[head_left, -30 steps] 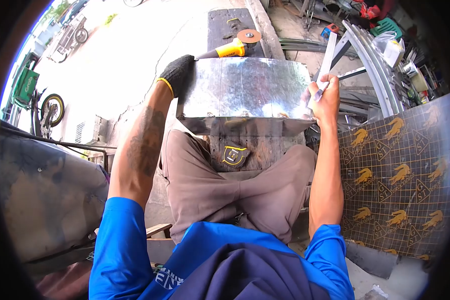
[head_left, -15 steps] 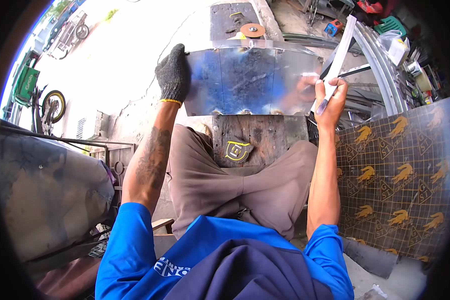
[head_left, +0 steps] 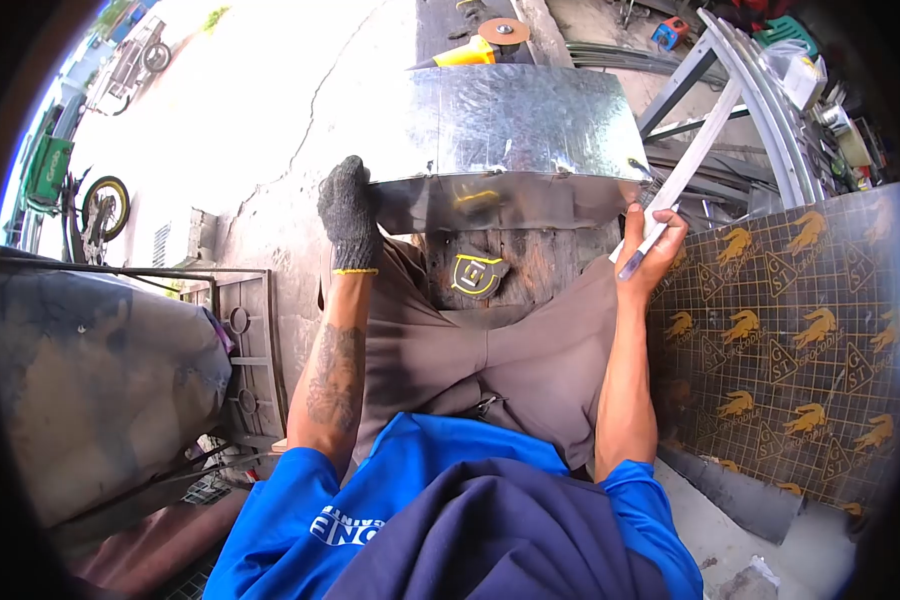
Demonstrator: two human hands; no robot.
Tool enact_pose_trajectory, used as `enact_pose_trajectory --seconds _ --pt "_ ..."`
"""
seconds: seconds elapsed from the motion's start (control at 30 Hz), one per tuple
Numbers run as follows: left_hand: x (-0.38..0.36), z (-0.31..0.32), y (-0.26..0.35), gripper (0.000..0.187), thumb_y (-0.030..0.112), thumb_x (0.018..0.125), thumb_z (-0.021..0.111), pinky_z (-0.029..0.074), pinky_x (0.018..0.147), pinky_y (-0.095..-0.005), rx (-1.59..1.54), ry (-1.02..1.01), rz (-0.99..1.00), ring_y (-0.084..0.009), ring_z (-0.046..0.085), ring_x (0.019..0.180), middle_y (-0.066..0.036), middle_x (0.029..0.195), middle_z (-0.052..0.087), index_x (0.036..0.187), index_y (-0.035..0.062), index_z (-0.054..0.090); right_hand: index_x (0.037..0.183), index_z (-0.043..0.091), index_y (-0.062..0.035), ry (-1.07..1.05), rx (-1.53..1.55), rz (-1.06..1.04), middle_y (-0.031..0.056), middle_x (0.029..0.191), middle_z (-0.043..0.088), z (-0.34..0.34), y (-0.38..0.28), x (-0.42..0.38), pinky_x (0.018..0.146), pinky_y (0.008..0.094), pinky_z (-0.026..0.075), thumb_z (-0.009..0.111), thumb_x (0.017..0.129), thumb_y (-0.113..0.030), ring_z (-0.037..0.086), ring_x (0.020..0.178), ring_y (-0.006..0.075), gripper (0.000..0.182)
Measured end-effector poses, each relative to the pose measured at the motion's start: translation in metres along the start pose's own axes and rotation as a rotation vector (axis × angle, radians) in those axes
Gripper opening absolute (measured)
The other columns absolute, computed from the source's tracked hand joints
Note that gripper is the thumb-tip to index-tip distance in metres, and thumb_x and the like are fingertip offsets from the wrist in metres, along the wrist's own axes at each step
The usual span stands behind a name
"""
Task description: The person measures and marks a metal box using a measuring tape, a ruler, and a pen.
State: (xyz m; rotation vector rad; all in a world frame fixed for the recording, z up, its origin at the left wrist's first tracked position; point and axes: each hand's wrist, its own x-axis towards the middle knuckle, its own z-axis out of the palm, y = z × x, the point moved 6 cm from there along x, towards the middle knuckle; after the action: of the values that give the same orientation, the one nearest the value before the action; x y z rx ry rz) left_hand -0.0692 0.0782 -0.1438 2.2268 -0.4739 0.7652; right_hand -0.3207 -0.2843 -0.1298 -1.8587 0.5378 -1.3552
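A folded piece of shiny sheet metal (head_left: 520,115) is in front of me, its upper face bright and its near face darker. My left hand (head_left: 350,215), in a dark knitted glove, is closed on its left end. My bare right hand (head_left: 650,245) is closed around a long pale flat strip (head_left: 705,135) and a marker-like stick with a dark end (head_left: 631,264), its fingers at the sheet's right corner. Between my knees, a black and yellow tape measure (head_left: 478,276) lies on a worn wooden board (head_left: 545,265).
Beyond the sheet lies a yellow angle grinder (head_left: 465,53) with a brown disc (head_left: 504,32). Metal frame bars (head_left: 750,90) stand at the right, above a printed dark panel (head_left: 790,350). To the left are a metal gate (head_left: 255,350) and a parked motorcycle (head_left: 100,215).
The sheet has tilted, so its bright upper face shows and the grinder is uncovered. Both hands have come lower and nearer to me, the right one still with the strip.
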Motion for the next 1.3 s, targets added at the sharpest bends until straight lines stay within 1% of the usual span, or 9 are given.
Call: enact_pose_trajectory --seconds 0.27,0.43,0.47,0.6,0.73,0.87,1.2,1.27,1.3 --pt "-0.007 -0.006 -0.003 0.017 0.009 0.101 0.058 0.054 0.087 -0.042 -0.171 -0.061 -0.205 -0.0304 0.067 0.099 -0.016 0.106 0.07 0.114 0.001 0.067 0.105 0.049 -0.0075 0.011 0.069 0.093 0.0047 0.098 0.053 -0.036 -0.058 -0.013 0.067 0.0281 0.051 0.078 0.093 -0.007 0.058 0.079 0.0109 0.031" --pt "-0.013 0.009 -0.023 0.035 0.034 0.097 0.065 0.047 0.07 -0.0316 -0.953 0.025 -0.592 -0.0159 0.057 0.087 -0.002 0.105 0.063 0.121 0.0081 0.065 0.102 0.053 -0.0052 -0.17 0.117 0.08 0.0028 0.084 0.059 -0.02 -0.128 -0.034 0.055 0.0245 0.045 0.078 0.094 -0.008 0.057 0.066 0.0067 0.026" --pt "-0.008 0.006 -0.016 0.053 0.033 0.102 0.059 0.049 0.095 -0.0363 -1.216 -0.043 -0.908 -0.025 0.061 0.112 -0.015 0.133 0.061 0.145 0.0047 0.049 0.101 0.054 -0.0048 -0.229 0.148 0.125 0.0025 0.08 0.06 -0.014 -0.14 -0.04 0.05 0.0236 0.043 0.077 0.094 -0.007 0.057 0.062 0.0055 0.025" --pt "0.035 -0.038 -0.001 0.05 0.037 0.099 0.068 0.052 0.089 -0.0376 -0.667 0.339 -0.505 -0.0213 0.062 0.1 -0.012 0.116 0.067 0.135 0.0058 0.054 0.097 0.055 -0.0049 -0.367 0.336 0.397 -0.0007 0.064 0.055 0.017 -0.142 -0.078 0.047 0.0261 0.04 0.077 0.093 -0.007 0.054 0.054 0.0049 0.022" --pt "0.067 -0.035 0.129 0.056 0.026 0.097 0.074 0.051 0.102 -0.0404 -0.608 -0.162 -0.116 -0.0249 0.063 0.116 -0.015 0.132 0.063 0.144 0.0081 0.05 0.096 0.055 -0.0045 -0.47 0.171 0.321 0.005 0.067 0.056 0.029 -0.151 -0.082 0.055 0.0321 0.045 0.077 0.09 -0.006 0.054 0.055 0.0138 0.023" --pt "0.071 0.013 0.189 0.061 0.042 0.096 0.069 0.045 0.112 -0.0471 -0.329 -0.564 0.481 -0.0378 0.056 0.134 -0.017 0.146 0.058 0.147 0.012 0.052 0.097 0.055 -0.0046 -0.498 0.23 0.415 0.0051 0.067 0.058 0.039 -0.153 -0.08 0.055 0.0321 0.045 0.076 0.092 -0.009 0.055 0.056 0.0121 0.022" --pt "0.079 0.055 0.186 0.076 0.045 0.088 0.072 0.034 0.12 -0.0478 -0.203 -0.942 0.673 -0.037 0.046 0.143 -0.021 0.149 0.052 0.15 0.0078 0.05 0.099 0.056 -0.0059 -0.487 0.254 0.436 0.0006 0.064 0.053 0.036 -0.151 -0.07 0.054 0.0304 0.042 0.073 0.095 -0.014 0.049 0.056 0.009 0.02" --pt "0.08 0.051 0.188 0.085 0.046 0.083 0.079 0.03 0.124 -0.0459 -0.201 -0.979 0.643 -0.037 0.04 0.148 -0.021 0.155 0.048 0.153 0.0068 0.047 0.101 0.055 -0.0054 -0.473 0.353 0.492 -0.0044 0.083 0.051 0.04 -0.142 -0.075 0.059 0.0215 0.039 0.073 0.095 -0.004 0.043 0.07 0.0017 0.019" --pt "0.081 0.053 0.188 0.093 0.048 0.08 0.083 0.028 0.126 -0.0449 -0.176 -1.0 0.659 -0.0368 0.036 0.151 -0.021 0.159 0.044 0.154 0.0055 0.045 0.1 0.055 -0.0063 -0.459 0.326 0.467 -0.0004 0.067 0.054 0.041 -0.138 -0.075 0.055 0.0284 0.042 0.072 0.095 -0.011 0.049 0.06 0.006 0.019"
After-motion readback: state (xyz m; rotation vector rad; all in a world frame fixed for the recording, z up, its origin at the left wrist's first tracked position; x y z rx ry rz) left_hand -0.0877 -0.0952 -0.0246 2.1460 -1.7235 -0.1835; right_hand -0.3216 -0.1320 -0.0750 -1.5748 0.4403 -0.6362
